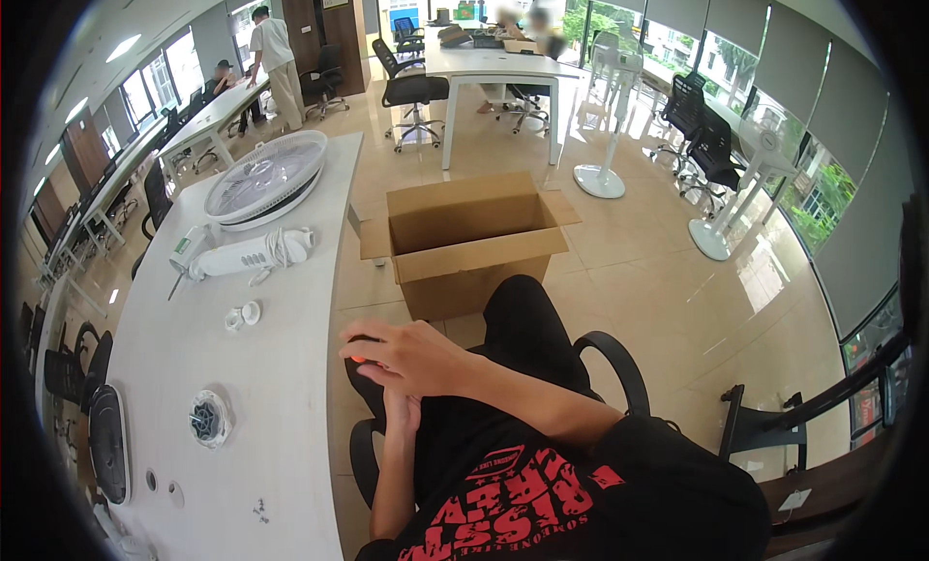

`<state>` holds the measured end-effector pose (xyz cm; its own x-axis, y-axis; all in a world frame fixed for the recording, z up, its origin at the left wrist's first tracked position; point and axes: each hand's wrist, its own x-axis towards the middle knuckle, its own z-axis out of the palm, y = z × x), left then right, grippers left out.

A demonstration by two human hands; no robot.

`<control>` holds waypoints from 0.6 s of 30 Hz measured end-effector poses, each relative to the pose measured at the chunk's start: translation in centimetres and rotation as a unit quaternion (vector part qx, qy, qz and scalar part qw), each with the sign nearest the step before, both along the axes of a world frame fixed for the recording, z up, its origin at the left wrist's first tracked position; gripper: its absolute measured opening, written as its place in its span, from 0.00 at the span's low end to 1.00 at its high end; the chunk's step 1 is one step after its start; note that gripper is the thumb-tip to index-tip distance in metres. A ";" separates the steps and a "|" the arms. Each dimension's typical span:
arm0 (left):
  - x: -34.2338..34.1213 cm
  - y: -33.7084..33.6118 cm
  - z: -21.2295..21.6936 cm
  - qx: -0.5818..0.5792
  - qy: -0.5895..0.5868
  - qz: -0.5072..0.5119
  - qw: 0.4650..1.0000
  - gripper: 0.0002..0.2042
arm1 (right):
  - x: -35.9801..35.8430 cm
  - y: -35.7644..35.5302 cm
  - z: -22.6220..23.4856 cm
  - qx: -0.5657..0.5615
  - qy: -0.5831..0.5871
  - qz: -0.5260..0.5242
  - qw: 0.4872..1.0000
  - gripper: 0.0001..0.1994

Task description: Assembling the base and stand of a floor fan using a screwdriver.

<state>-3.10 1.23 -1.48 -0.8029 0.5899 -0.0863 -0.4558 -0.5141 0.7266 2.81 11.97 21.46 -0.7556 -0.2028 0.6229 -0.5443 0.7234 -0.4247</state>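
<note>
My right hand (416,356) lies across the top of my left hand (402,411), just off the table's right edge and above my lap. Between the right thumb and fingers shows a small orange-red object (358,358), most of it covered. The left hand's fingers are hidden beneath the right hand. On the white table (290,387) rest a round fan grille (269,179), a white fan body (237,258) with a coiled cord, small white parts (244,315) and a round part in clear wrap (209,418). Small screw-like pieces (260,511) lie near its front.
An open cardboard box (474,266) stands on the floor ahead of my knees. Beyond it are office chairs (414,91), another table (503,65) and two white stand fans (600,181). A dark oval piece (109,445) sits at the table's left edge. People are in the background.
</note>
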 end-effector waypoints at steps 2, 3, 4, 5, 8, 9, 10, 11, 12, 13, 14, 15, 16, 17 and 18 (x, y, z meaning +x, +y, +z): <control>0.2 0.1 0.9 -0.004 -0.011 0.008 1.000 0.27 | 0.0 0.1 -0.7 0.008 0.051 -0.016 0.999 0.09; 0.3 0.1 1.3 -0.010 -0.024 0.015 1.000 0.27 | -0.1 0.4 -0.8 0.011 0.054 -0.013 0.998 0.09; 0.6 0.1 2.1 -0.007 -0.021 0.017 1.000 0.27 | 0.0 0.6 -0.8 0.017 0.025 -0.015 0.999 0.10; 1.0 0.1 3.0 -0.016 -0.014 0.007 1.000 0.27 | -0.1 0.8 -0.8 0.024 -0.003 -0.017 1.000 0.11; 0.9 0.1 3.4 -0.030 -0.008 -0.009 0.999 0.27 | -0.3 0.4 -1.0 0.038 -0.051 -0.054 0.997 0.10; 0.9 0.0 3.3 -0.038 -0.012 -0.017 0.999 0.27 | -0.5 0.3 -1.4 0.039 -0.050 -0.052 0.997 0.10; 1.0 0.1 3.7 -0.037 -0.012 -0.017 0.999 0.27 | -0.6 0.3 -1.7 0.026 -0.041 -0.062 0.997 0.10; 1.1 0.2 4.2 -0.036 -0.009 -0.020 0.999 0.27 | -0.6 0.2 -2.0 0.012 -0.033 -0.073 0.997 0.11; 1.3 0.2 4.5 -0.036 -0.006 -0.023 0.999 0.26 | -0.5 0.3 -2.3 0.012 -0.034 -0.074 0.997 0.11; 1.2 0.0 3.9 -0.036 -0.008 -0.019 0.999 0.26 | -0.5 0.0 -2.1 0.000 -0.007 -0.061 0.998 0.11; 0.8 0.2 3.0 -0.027 0.000 -0.010 1.000 0.26 | -0.4 -0.2 -2.0 -0.012 0.019 -0.050 0.999 0.12; 0.7 0.0 2.0 -0.017 0.007 -0.001 1.000 0.26 | -0.3 -0.5 -1.8 -0.013 0.016 -0.048 0.999 0.12; 0.8 0.0 2.3 -0.016 0.005 -0.001 1.000 0.26 | 0.0 -0.4 -1.5 0.009 0.028 -0.041 0.999 0.13; 0.9 0.1 2.6 -0.001 -0.007 -0.002 1.000 0.26 | 0.1 -0.4 -1.4 0.031 0.040 -0.034 0.998 0.13; 0.9 0.1 2.9 0.014 -0.019 -0.003 1.000 0.26 | 0.1 -0.3 -1.4 0.031 0.037 -0.033 0.998 0.13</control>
<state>-2.16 1.37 1.42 -0.7955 0.5978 -0.0996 -0.4862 -0.5314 0.6937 2.87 11.63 20.04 -0.7203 -0.1945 0.6659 -0.5238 0.7818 -0.3382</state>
